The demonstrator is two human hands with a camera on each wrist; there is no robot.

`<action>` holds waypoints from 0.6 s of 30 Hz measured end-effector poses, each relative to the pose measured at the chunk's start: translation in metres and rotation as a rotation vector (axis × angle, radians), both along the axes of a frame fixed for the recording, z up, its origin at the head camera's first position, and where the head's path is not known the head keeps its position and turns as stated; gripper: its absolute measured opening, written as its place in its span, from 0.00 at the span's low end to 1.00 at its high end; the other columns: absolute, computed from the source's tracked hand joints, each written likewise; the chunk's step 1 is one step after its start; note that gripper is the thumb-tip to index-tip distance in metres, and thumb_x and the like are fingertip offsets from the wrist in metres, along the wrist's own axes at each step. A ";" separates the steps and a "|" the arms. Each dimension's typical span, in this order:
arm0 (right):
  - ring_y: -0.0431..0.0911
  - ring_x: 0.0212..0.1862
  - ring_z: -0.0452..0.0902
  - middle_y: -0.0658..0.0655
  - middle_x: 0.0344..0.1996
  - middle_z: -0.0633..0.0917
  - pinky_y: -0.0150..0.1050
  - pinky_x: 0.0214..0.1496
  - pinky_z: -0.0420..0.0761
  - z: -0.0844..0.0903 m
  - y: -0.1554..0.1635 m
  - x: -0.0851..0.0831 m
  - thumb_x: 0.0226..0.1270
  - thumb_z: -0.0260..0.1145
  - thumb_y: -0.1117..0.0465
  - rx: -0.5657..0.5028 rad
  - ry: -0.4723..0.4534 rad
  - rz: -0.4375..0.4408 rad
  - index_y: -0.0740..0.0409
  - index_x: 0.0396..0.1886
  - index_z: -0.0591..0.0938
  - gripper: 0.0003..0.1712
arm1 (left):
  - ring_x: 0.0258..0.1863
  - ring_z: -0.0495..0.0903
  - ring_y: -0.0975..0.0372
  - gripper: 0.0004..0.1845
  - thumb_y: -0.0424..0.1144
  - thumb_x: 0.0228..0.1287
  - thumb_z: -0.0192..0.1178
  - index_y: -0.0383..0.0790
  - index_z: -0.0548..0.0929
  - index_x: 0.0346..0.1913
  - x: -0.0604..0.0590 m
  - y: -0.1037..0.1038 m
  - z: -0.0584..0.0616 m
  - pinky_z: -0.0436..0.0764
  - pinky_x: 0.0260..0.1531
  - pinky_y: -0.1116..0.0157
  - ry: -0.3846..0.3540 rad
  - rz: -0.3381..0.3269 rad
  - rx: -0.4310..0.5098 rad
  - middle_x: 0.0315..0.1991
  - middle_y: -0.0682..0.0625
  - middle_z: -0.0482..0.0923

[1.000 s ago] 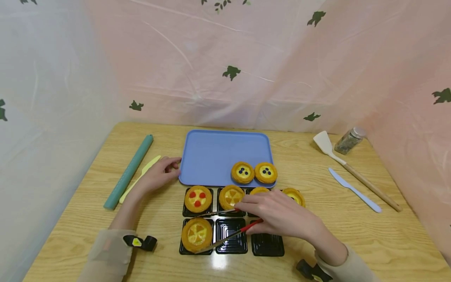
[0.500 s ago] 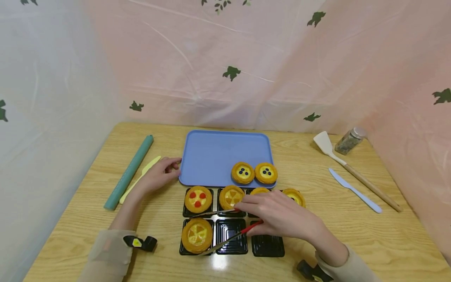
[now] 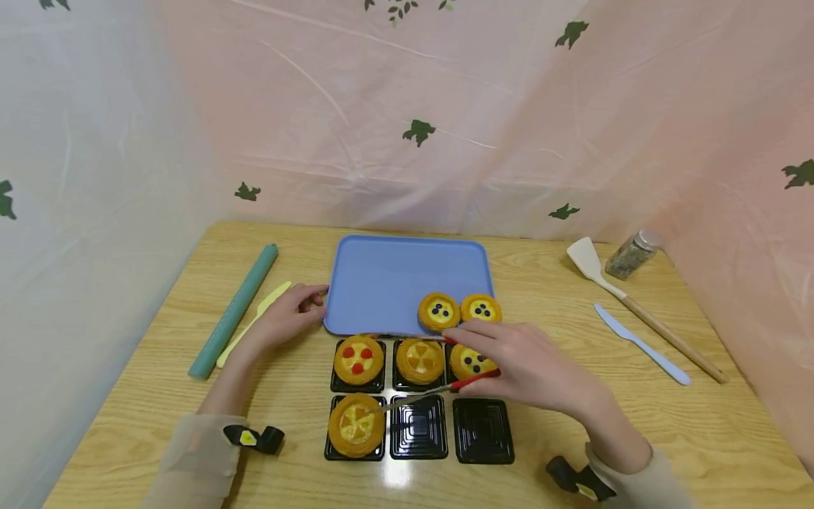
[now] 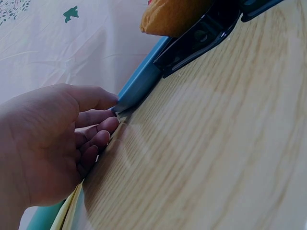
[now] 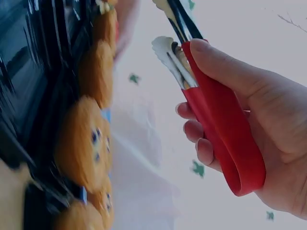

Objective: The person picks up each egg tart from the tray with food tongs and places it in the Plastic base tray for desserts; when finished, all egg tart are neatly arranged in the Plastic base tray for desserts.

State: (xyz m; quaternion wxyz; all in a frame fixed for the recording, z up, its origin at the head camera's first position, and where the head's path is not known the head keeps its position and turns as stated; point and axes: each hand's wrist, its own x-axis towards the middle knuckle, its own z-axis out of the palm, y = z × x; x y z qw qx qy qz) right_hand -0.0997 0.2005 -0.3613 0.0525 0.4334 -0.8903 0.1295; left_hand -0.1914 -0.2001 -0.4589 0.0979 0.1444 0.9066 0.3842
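Note:
My right hand [image 3: 511, 362] grips red-handled metal tongs [image 3: 420, 396], seen close in the right wrist view [image 5: 216, 124]. Their tips point left over the black cups [image 3: 483, 430], near the front-left tart [image 3: 356, 425]. The back cups hold a red-dotted tart [image 3: 358, 359], an orange tart [image 3: 420, 359] and a blueberry tart [image 3: 469, 362] that my fingers partly cover. Two more blueberry tarts [image 3: 439, 311] sit on the blue tray [image 3: 381, 283]. My left hand [image 3: 292, 311] rests on the table with loosely curled fingers [image 4: 98, 139] against the tray's left edge [image 4: 139, 88].
A teal rolling pin [image 3: 234, 309] and a pale yellow plastic knife [image 3: 254, 322] lie left of my left hand. At the right lie a white spatula [image 3: 610, 286], a light blue knife [image 3: 639, 344] and a small glass jar [image 3: 631, 253]. Pink sheeting walls the table.
My right hand has moved back and to the right with the tongs, whose tips have left the front-left tart. The tart on the table at right is now hidden. The left hand stayed put.

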 end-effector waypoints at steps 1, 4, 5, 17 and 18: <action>0.33 0.32 0.77 0.50 0.58 0.86 0.28 0.31 0.74 0.002 0.004 -0.003 0.55 0.77 0.37 -0.009 0.005 -0.028 0.51 0.67 0.81 0.42 | 0.42 0.72 0.58 0.28 0.41 0.74 0.61 0.30 0.74 0.71 0.000 0.000 0.000 0.71 0.44 0.63 0.002 -0.003 0.001 0.48 0.40 0.79; 0.33 0.32 0.75 0.50 0.56 0.87 0.28 0.29 0.71 0.005 0.017 -0.011 0.54 0.79 0.40 -0.022 0.017 -0.110 0.50 0.66 0.81 0.41 | 0.42 0.72 0.58 0.28 0.41 0.74 0.61 0.30 0.74 0.71 0.000 -0.001 0.000 0.71 0.44 0.63 0.003 -0.006 -0.002 0.49 0.40 0.79; 0.34 0.32 0.75 0.49 0.55 0.87 0.27 0.28 0.70 0.006 0.021 -0.013 0.54 0.80 0.41 -0.025 0.018 -0.135 0.50 0.66 0.81 0.41 | 0.42 0.72 0.58 0.28 0.41 0.74 0.61 0.30 0.74 0.71 0.000 -0.001 0.000 0.71 0.44 0.63 0.003 -0.005 -0.001 0.49 0.40 0.79; 0.34 0.29 0.69 0.50 0.47 0.86 0.29 0.25 0.66 0.012 0.062 -0.032 0.55 0.80 0.41 0.054 -0.008 -0.317 0.53 0.64 0.82 0.39 | 0.42 0.72 0.58 0.28 0.40 0.74 0.60 0.31 0.73 0.71 -0.001 -0.001 -0.003 0.72 0.45 0.62 0.006 -0.004 -0.004 0.48 0.42 0.78; 0.34 0.29 0.69 0.51 0.47 0.87 0.29 0.25 0.67 0.012 0.064 -0.032 0.55 0.80 0.41 0.065 -0.018 -0.326 0.53 0.63 0.82 0.39 | 0.42 0.72 0.58 0.27 0.40 0.74 0.60 0.31 0.73 0.71 -0.001 -0.001 -0.003 0.72 0.45 0.62 0.007 -0.003 -0.003 0.48 0.42 0.78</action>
